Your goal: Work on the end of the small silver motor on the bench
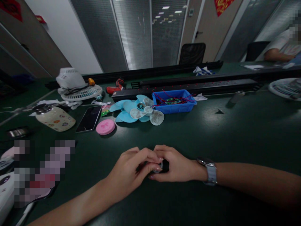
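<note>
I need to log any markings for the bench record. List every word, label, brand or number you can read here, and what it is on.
Nothing can be read.
Red wall hanging: gold marks, too blurred.
Jar: small coloured prints, no letters legible.
Pink disc: faint embossing, unreadable.
Phone: dark screen, no text.
Wristwatch by the right hand: dial turned away.

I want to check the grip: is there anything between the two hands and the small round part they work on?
Nothing visible. The left hand and right hand both close directly on the small dark round part. The fan blades and pink disc lie farther away on the table.
</note>
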The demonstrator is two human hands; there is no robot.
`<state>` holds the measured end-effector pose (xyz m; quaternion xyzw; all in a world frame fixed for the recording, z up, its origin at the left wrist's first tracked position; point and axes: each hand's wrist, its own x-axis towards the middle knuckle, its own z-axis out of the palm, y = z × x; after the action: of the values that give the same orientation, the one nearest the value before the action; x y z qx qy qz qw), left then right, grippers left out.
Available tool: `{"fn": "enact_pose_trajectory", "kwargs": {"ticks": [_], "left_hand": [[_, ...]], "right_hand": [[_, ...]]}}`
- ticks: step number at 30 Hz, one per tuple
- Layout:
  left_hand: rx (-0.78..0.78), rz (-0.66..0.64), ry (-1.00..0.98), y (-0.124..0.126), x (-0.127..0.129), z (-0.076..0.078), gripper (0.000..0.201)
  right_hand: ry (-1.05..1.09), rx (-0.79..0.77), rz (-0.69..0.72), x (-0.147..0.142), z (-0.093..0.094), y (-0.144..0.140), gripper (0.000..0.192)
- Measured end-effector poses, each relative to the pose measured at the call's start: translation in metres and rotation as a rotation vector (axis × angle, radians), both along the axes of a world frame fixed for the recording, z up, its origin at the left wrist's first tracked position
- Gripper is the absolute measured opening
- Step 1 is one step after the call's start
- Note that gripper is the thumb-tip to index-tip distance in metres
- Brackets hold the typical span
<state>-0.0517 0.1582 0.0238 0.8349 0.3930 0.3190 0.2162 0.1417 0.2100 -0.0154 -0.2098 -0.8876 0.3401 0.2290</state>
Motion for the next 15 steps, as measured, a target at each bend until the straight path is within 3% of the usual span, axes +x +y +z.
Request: {"fn": "enact_pose_trajectory", "kwargs": {"ticks": [15], "left_hand": [[0.097, 0.054, -0.052, -0.0025, 0.0032, -0.0044, 0.009]], "right_hand": [[0.004, 0.026, 0.024, 0.0002, 0.0003, 0.0007, 0.025]]}}
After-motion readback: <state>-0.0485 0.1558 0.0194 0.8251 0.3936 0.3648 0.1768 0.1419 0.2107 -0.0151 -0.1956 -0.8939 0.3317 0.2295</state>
